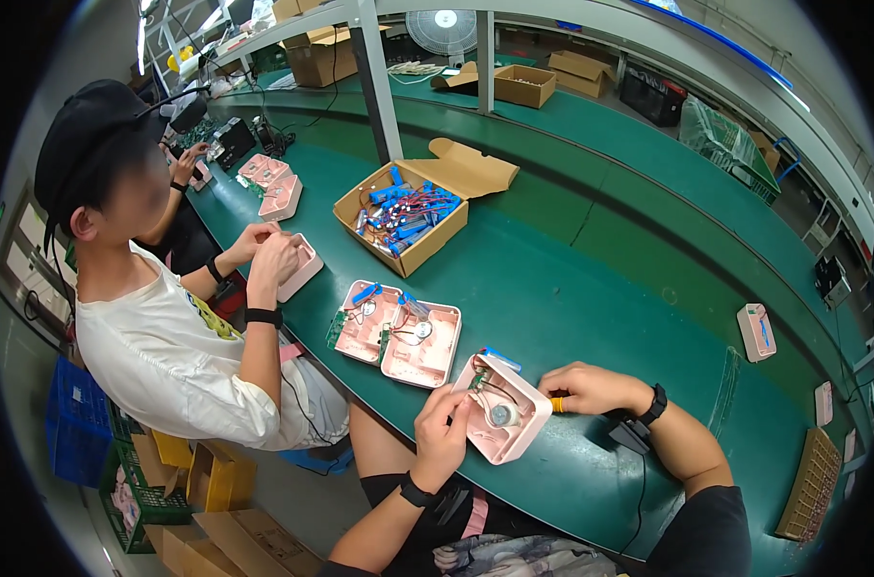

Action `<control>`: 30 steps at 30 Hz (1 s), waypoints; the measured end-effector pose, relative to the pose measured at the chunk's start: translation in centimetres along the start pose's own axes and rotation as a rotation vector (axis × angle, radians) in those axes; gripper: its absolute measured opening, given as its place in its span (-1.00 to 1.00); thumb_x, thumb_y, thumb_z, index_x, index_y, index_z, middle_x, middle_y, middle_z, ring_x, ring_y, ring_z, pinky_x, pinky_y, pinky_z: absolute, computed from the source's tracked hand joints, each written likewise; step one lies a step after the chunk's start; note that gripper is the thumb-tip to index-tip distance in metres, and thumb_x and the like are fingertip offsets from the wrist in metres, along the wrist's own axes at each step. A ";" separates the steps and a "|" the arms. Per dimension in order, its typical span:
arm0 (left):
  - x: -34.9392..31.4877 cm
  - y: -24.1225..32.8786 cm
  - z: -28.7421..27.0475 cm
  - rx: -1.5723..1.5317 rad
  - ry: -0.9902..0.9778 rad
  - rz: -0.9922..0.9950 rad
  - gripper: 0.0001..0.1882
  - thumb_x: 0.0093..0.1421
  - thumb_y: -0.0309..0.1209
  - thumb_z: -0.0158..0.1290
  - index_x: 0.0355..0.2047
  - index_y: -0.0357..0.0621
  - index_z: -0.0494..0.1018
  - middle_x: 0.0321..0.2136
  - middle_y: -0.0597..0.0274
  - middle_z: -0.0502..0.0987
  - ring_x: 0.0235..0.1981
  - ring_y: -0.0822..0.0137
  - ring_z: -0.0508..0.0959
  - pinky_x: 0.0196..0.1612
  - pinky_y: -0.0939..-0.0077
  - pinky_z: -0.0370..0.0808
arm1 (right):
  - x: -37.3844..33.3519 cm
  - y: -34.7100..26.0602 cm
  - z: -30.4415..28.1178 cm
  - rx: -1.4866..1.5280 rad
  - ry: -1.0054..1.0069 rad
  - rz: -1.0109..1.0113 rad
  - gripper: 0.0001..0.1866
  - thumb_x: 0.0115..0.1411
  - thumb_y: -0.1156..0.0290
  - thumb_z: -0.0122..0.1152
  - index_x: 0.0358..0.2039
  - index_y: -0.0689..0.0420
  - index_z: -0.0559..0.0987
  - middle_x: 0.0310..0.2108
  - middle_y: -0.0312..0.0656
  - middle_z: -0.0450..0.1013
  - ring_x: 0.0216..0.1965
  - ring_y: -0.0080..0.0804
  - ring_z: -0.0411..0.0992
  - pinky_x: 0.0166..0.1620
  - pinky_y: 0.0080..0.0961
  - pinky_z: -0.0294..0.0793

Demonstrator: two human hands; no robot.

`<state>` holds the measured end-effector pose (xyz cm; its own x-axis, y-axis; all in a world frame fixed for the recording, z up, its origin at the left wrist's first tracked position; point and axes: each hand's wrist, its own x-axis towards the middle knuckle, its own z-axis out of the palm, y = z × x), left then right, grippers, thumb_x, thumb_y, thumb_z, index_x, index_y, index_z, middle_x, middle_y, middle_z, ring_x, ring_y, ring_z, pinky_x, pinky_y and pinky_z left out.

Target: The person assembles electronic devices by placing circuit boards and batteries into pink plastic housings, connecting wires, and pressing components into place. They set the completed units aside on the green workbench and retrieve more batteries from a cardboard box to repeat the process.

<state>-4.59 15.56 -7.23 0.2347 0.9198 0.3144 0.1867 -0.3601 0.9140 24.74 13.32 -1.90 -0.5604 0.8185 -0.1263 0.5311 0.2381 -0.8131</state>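
Along the bench edge (552, 510) — left hand (442, 435) grips pink case (523, 409), right hand (595, 388) yellow piece (558, 405).

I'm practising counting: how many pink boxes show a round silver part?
3: the pink box by the left hand, the next box leftward, and the box beyond that. Some may be hidden.

Between the left hand (443, 433) and the right hand (591, 388), a casing (479, 425) is positioned. Beyond the left hand, to its left, two casings (422, 363) are set on the table (600, 288); behind them, batteries (405, 213) are contained in a carton (443, 238). Another casing (754, 337) is placed far right of both hands.
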 end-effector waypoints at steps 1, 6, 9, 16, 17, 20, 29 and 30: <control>0.0 0.1 0.1 0.017 -0.007 0.009 -0.84 0.36 -0.52 0.15 -0.12 -0.38 0.61 -0.10 -0.07 0.63 -0.22 0.06 0.67 -0.09 0.34 0.58 | -0.1 -0.1 -0.1 -0.009 -0.039 0.027 -0.83 0.37 0.44 0.25 -0.07 0.17 0.65 -0.06 -0.13 0.61 -0.04 -0.27 0.58 0.02 -0.34 0.55; -0.2 0.2 0.6 0.095 0.018 0.071 -0.87 0.35 -0.57 0.15 -0.16 -0.39 0.62 -0.12 -0.03 0.62 -0.26 0.19 0.66 -0.17 0.42 0.58 | 0.6 -0.3 1.4 0.222 0.358 -0.132 -0.80 0.34 0.40 0.31 -0.06 0.13 0.66 0.06 -0.07 0.54 0.11 -0.12 0.51 0.15 -0.30 0.49; -0.2 0.1 0.7 0.185 0.028 0.143 -0.89 0.32 -0.56 0.17 -0.19 -0.36 0.62 -0.16 -0.02 0.60 -0.28 0.10 0.65 -0.19 0.35 0.58 | -0.1 -2.0 1.6 0.039 0.470 -0.151 -0.71 0.29 0.37 0.36 0.01 0.11 0.67 0.19 0.02 0.45 0.22 0.05 0.42 0.26 -0.10 0.43; -0.3 1.1 0.4 0.282 0.006 0.222 -0.89 0.25 -0.55 0.20 -0.23 -0.31 0.62 -0.22 0.00 0.56 -0.28 0.01 0.61 -0.20 0.23 0.56 | -0.2 -6.8 3.6 -0.462 0.432 -0.087 -0.58 0.28 0.19 0.40 0.07 0.13 0.66 0.31 0.10 0.32 0.33 0.18 0.28 0.30 0.01 0.35; -0.3 1.1 0.4 0.296 0.004 0.233 -0.89 0.24 -0.54 0.21 -0.23 -0.30 0.62 -0.24 0.01 0.56 -0.27 0.00 0.60 -0.20 0.22 0.56 | -0.3 -6.9 3.7 -0.508 0.406 -0.022 -0.56 0.27 0.16 0.40 0.08 0.14 0.65 0.33 0.11 0.30 0.35 0.21 0.26 0.31 0.03 0.33; -0.5 1.1 0.5 0.311 0.002 0.281 -0.89 0.24 -0.55 0.20 -0.23 -0.29 0.62 -0.24 0.01 0.55 -0.26 -0.01 0.59 -0.20 0.22 0.55 | -0.6 -6.9 3.7 -0.502 0.347 -0.039 -0.55 0.29 0.16 0.38 0.10 0.13 0.65 0.32 0.11 0.30 0.37 0.20 0.23 0.31 0.05 0.31; -0.4 0.7 0.2 0.271 0.000 0.221 -0.89 0.26 -0.53 0.19 -0.22 -0.28 0.62 -0.20 0.01 0.55 -0.23 -0.01 0.58 -0.18 0.21 0.55 | -0.6 -6.6 3.3 -0.336 0.357 -0.173 -0.62 0.35 0.32 0.31 0.14 0.13 0.63 0.32 0.05 0.36 0.30 0.01 0.37 0.30 -0.11 0.34; -0.3 0.7 0.1 0.272 0.002 0.223 -0.89 0.26 -0.53 0.19 -0.22 -0.28 0.62 -0.20 0.01 0.55 -0.23 -0.01 0.58 -0.18 0.21 0.55 | -0.4 -6.0 3.0 -0.337 0.358 -0.175 -0.62 0.35 0.32 0.31 0.14 0.13 0.63 0.32 0.05 0.36 0.30 0.01 0.37 0.30 -0.11 0.34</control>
<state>-4.46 14.99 -6.71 0.2967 0.8138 0.4997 0.3781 -0.5807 0.7210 19.85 9.96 1.29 -0.4383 0.8648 0.2451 0.6572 0.4943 -0.5689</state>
